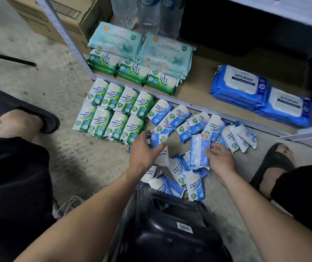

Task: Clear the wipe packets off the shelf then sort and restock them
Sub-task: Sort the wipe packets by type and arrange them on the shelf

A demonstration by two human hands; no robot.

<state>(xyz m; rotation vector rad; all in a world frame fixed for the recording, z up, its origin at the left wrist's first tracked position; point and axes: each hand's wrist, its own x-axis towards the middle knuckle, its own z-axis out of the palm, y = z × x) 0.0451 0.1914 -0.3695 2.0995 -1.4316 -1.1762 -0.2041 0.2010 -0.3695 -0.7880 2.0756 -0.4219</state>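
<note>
While the left grip (144,151) curls round one blue wipe packet (158,139) and the right grip (220,157) pinches a reversed blue packet (199,150), seemingly to gather like with like, the blue heap (181,115) sprawls on the floor (94,167) beside green pine packets (111,112) squared in rows before the shelf (198,87).

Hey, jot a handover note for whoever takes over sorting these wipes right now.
Left hand grips a small blue packet; right hand holds a face-down packet.
Done: eight green Pine packets lie in two rows on the floor.
Left: sort the loose blue pile, then restock the shelf, which holds teal packs, green packs and Antabax packs.
</note>
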